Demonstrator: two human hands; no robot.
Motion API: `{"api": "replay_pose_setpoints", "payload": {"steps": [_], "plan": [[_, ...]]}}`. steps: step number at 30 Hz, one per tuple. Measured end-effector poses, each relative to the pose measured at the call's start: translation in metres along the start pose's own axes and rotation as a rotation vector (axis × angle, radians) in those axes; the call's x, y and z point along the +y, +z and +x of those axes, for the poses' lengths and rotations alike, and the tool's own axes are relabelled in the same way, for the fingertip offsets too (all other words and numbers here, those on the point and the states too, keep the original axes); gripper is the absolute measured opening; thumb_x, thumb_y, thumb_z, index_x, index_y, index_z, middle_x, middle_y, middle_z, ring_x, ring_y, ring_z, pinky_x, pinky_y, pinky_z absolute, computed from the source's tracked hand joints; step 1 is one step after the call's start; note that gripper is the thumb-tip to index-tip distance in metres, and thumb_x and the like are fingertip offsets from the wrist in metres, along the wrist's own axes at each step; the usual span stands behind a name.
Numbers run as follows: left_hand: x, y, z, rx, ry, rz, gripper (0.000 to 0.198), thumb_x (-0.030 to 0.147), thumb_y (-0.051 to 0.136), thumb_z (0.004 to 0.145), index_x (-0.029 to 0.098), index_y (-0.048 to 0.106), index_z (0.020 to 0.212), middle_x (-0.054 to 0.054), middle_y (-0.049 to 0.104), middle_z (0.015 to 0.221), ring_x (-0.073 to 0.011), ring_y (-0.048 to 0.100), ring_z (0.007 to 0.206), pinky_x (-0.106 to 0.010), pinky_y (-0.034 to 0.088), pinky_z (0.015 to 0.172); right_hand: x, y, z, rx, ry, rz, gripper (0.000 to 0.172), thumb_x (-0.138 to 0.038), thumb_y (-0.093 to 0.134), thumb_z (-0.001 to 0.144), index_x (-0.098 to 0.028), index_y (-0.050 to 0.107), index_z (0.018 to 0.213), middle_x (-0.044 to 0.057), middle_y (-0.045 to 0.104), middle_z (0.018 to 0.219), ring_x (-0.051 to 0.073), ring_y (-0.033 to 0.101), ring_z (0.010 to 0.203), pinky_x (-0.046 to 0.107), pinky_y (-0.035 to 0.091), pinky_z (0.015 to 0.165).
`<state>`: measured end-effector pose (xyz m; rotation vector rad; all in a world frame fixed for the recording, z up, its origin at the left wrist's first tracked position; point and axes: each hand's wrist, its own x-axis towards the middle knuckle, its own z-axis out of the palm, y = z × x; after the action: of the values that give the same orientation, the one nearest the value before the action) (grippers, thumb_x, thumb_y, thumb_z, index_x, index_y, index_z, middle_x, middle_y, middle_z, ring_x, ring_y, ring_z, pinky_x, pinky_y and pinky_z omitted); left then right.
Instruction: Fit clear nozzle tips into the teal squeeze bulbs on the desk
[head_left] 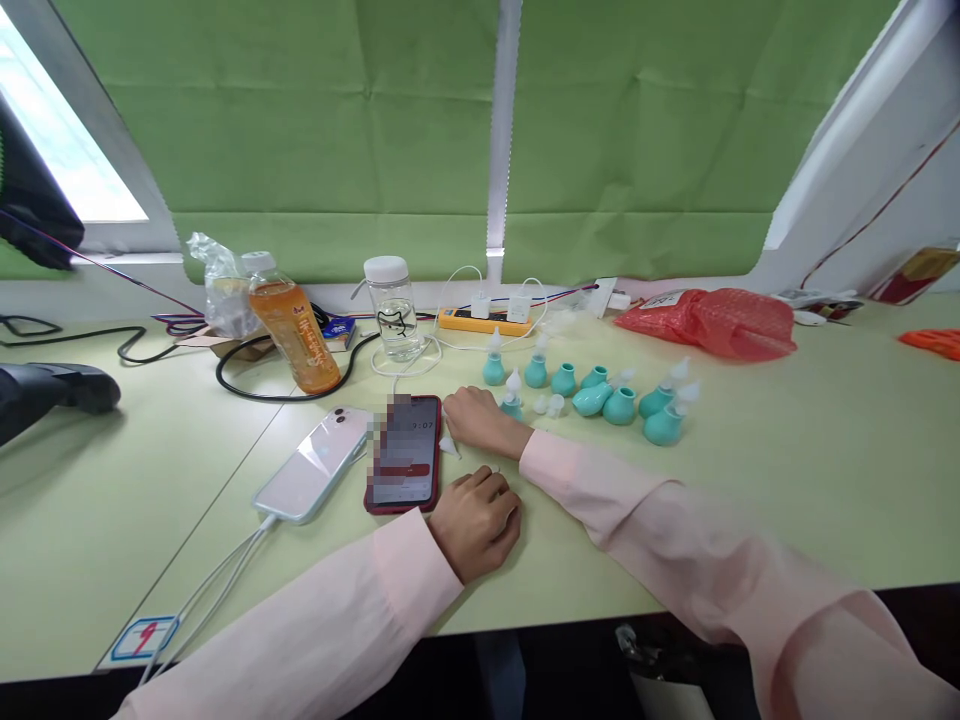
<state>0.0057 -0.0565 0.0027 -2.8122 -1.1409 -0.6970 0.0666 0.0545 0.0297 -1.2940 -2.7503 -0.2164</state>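
My left hand [478,522] rests on the table beside a red-cased phone [405,480], its fingers curled in; whatever they hold, if anything, is hidden. Just beyond it, my right hand [478,417] is closed with its fingertips turned down at the phone's upper right corner, and I cannot make out what is in them. A small clear cone tip [448,446] lies beside the phone under that hand. To the right stand several teal squeeze bulbs [619,406], some with clear tips fitted. One bulb [594,398] lies on its side, close to small clear caps [555,406].
Left of the hands lies a pale phone [315,465] with a white cable. Behind are an orange drink bottle [296,330], a clear water bottle [397,315] and a yellow power strip [484,322]. A red plastic bag [712,322] sits at the back right, a black scanner [60,390] far left.
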Motion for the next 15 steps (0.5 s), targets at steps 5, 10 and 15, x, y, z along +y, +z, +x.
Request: {"api": "replay_pose_setpoints", "payload": {"steps": [5, 10, 15], "plan": [[-0.001, 0.001, -0.001, 0.068, -0.046, -0.044, 0.015, 0.017, 0.04, 0.076, 0.015, 0.054, 0.073, -0.006, 0.057, 0.07, -0.0171, 0.052, 0.068, -0.028, 0.043, 0.058, 0.001, -0.007, -0.01, 0.114, -0.027, 0.02, 0.023, -0.021, 0.036, 0.082, -0.009, 0.053, 0.091, 0.015, 0.056, 0.088, 0.024, 0.05, 0.089, 0.031, 0.042, 0.066], [0.001, 0.0, -0.004, 0.34, -0.268, -0.294, 0.005, 0.017, 0.044, 0.075, 0.019, 0.039, 0.074, -0.001, 0.049, 0.068, -0.0132, 0.047, 0.062, -0.026, 0.04, 0.056, 0.008, -0.03, -0.042, 0.508, -0.283, 0.357, 0.027, -0.028, 0.041, 0.081, -0.01, 0.051, 0.098, 0.011, 0.055, 0.091, 0.018, 0.047, 0.087, 0.029, 0.041, 0.072], [0.003, -0.006, -0.002, 0.694, -0.273, -0.386, 0.019, 0.012, 0.05, 0.071, 0.019, 0.035, 0.078, -0.004, 0.042, 0.083, -0.0158, 0.046, 0.08, -0.032, 0.04, 0.071, 0.028, -0.031, -0.081, 0.402, -0.125, 0.827, 0.02, -0.029, 0.049, 0.076, -0.012, 0.058, 0.084, 0.003, 0.055, 0.068, 0.009, 0.046, 0.057, 0.022, 0.04, 0.052]]}}
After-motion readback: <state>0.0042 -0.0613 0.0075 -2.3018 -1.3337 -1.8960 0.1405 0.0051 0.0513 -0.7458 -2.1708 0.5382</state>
